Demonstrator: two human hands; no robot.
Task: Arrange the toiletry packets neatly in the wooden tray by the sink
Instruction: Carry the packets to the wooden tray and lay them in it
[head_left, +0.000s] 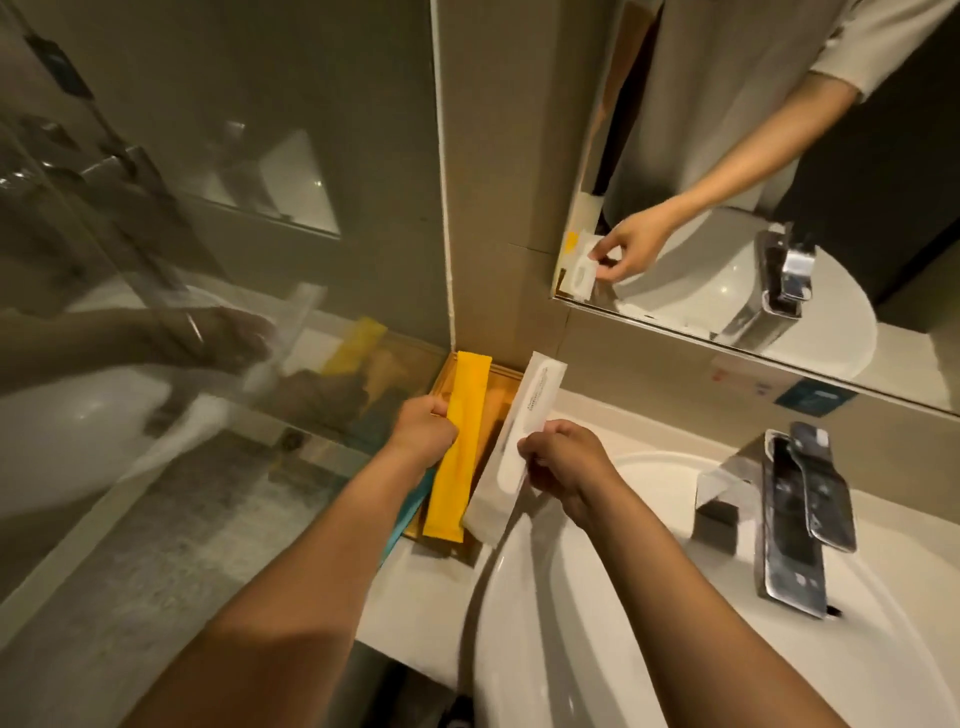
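Observation:
A wooden tray (500, 375) sits in the corner of the counter, left of the sink. My left hand (423, 428) grips a long yellow packet (460, 457) by its left edge, holding it lengthwise over the tray. My right hand (561, 457) pinches a long white packet (519, 441) with printed text, tilted over the tray's right side and the sink rim. A teal packet (410, 512) peeks out under my left forearm, at the tray's left edge.
The white basin (597, 597) fills the lower right, with a chrome faucet (789, 514) behind it. A mirror (779, 156) hangs above the counter. A glass shower partition (156, 260) stands at the left, close to the tray.

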